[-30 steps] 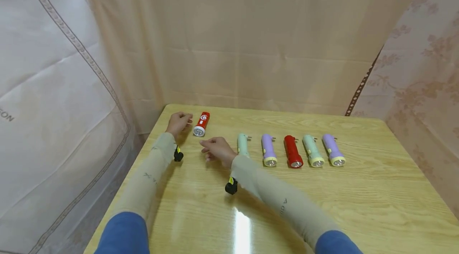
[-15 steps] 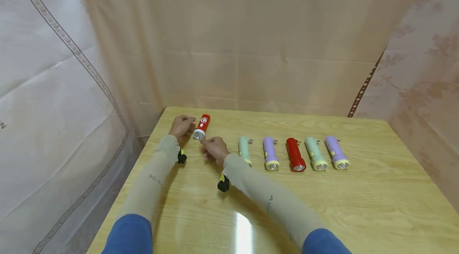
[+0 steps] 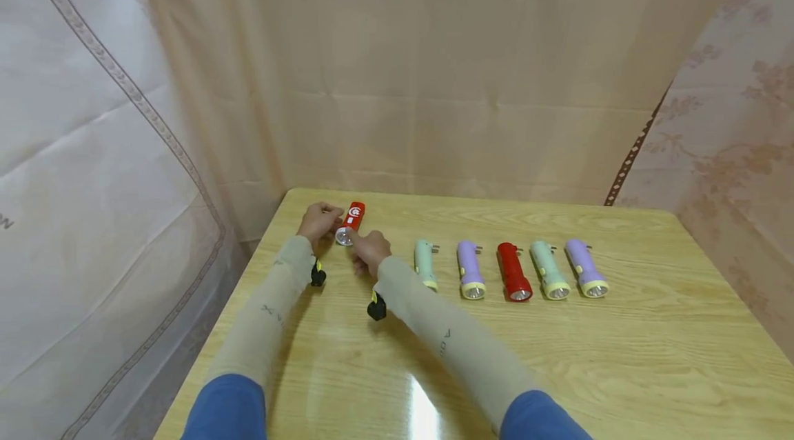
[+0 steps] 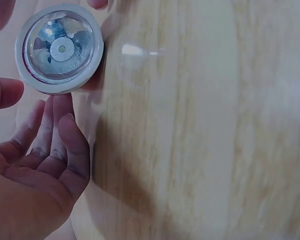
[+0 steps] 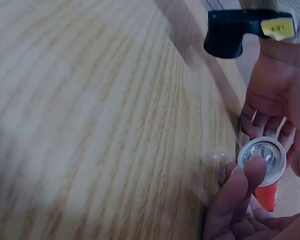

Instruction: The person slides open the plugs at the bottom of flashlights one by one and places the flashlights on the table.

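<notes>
A red flashlight (image 3: 355,214) with a white head lies at the table's far left, lens toward me. My left hand (image 3: 319,221) is at its left side, fingers loosely bent. In the left wrist view, the fingers of that hand (image 4: 40,170) reach to the edge of the white lens ring (image 4: 62,49), and the thumb stands apart. My right hand (image 3: 372,250) is at the front right of the flashlight, its thumb overlapping the lens in the head view. In the right wrist view, relaxed fingers of that hand (image 5: 240,190) lie beside the red body (image 5: 266,196).
A row of flashlights lies to the right: mint (image 3: 424,262), purple (image 3: 469,266), red (image 3: 512,267), mint (image 3: 548,267) and purple (image 3: 583,264). Plug prongs stick out near their tail ends. The wooden table (image 3: 558,371) ends before a hanging beige cloth (image 3: 434,81).
My right hand has moved left and slightly up to the flashlight's head. My left hand has come in close on its left side. The view has shifted slightly.
</notes>
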The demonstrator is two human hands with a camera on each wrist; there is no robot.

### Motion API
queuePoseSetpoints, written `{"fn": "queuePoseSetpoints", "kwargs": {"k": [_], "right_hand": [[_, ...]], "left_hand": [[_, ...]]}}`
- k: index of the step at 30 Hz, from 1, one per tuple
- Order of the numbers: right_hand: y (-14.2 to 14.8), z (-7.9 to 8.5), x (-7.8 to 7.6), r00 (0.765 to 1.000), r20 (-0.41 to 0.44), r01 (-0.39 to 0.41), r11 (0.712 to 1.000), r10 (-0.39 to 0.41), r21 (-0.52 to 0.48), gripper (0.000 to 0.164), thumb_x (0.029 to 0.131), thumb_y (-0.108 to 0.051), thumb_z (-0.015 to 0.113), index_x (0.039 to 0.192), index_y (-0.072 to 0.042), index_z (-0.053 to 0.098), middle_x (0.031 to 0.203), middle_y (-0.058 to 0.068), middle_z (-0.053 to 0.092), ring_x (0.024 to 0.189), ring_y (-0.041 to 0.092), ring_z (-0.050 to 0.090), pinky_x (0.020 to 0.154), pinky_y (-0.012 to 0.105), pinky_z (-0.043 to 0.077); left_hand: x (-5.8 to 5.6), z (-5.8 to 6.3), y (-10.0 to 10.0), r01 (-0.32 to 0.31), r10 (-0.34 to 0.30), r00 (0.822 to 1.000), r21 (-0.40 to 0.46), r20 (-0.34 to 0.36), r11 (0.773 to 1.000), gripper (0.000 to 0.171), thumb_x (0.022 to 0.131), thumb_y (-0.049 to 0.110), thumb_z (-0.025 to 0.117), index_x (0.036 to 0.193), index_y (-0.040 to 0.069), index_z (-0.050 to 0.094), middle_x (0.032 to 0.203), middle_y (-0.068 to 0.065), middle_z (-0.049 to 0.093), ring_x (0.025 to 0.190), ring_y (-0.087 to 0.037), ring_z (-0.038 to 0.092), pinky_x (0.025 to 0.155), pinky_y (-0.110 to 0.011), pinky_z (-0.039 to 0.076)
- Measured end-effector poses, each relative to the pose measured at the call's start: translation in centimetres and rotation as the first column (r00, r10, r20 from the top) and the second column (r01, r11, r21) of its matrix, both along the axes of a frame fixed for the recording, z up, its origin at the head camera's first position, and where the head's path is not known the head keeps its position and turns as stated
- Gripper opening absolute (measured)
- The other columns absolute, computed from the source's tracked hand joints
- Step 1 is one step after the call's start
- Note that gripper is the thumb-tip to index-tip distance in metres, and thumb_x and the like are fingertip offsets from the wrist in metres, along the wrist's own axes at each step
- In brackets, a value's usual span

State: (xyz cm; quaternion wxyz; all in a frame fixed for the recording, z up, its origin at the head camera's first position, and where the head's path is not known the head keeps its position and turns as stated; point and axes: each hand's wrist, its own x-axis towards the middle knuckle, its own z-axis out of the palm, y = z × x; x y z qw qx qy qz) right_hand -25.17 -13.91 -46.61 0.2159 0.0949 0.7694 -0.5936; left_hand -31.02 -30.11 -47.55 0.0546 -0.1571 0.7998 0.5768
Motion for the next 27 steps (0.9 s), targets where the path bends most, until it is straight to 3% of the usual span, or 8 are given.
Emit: {"fn": "queuePoseSetpoints", "kwargs": {"k": [5, 8, 20, 27], "right_hand": [[0.1, 0.5, 0.0, 1.0, -0.016, -0.014, 0.999, 0.015, 0.031, 0.056, 0.102, -0.05, 0.06, 0.101, 0.006, 0.07, 0.069, 0.01, 0.063, 0.046, 0.015, 0.052, 0.042, 0.028, 0.046], [0.1, 0.4, -0.2, 1.0, -0.022, -0.014, 0.998, 0.015, 0.056, 0.054, 0.101, -0.051, 0.061, 0.094, 0.002, 0.07, 0.067, 0.009, 0.062, 0.046, 0.016, 0.053, 0.042, 0.029, 0.046], [0.1, 0.8, -0.6, 0.999, 0.008, 0.032, 0.999, -0.033, 0.028, 0.032, 0.096, -0.036, 0.071, 0.085, -0.007, 0.064, 0.063, 0.003, 0.055, 0.048, 0.013, 0.048, 0.043, 0.024, 0.039], [-0.2, 0.7, -0.6, 0.999, 0.004, 0.052, 0.998, -0.052, 0.024, 0.039, 0.096, -0.044, 0.071, 0.086, -0.006, 0.067, 0.063, 0.004, 0.057, 0.048, 0.014, 0.052, 0.043, 0.025, 0.043]], "left_hand": [[0.5, -0.1, 0.2, 0.021, -0.022, 1.0, -0.023, -0.023, 1.0, 0.032, 0.099, 0.019, 0.068, 0.123, -0.002, 0.061, 0.1, -0.012, 0.068, 0.077, -0.015, 0.065, 0.062, -0.027, 0.055], [0.6, -0.1, 0.3, 0.054, -0.055, 0.998, -0.039, -0.029, 0.998, 0.031, 0.098, 0.017, 0.07, 0.121, -0.002, 0.062, 0.093, -0.009, 0.068, 0.072, -0.014, 0.064, 0.061, -0.027, 0.055], [0.9, 0.4, 0.0, 0.123, -0.123, 0.992, -0.023, 0.026, 0.992, 0.033, 0.1, 0.02, 0.069, 0.124, -0.003, 0.065, 0.102, -0.01, 0.069, 0.079, -0.015, 0.065, 0.067, -0.027, 0.054], [1.2, 0.4, -0.2, 0.152, -0.151, 0.988, -0.021, 0.037, 0.988, 0.033, 0.1, 0.018, 0.067, 0.125, -0.004, 0.067, 0.111, -0.014, 0.071, 0.083, -0.016, 0.067, 0.069, -0.028, 0.056]]}}
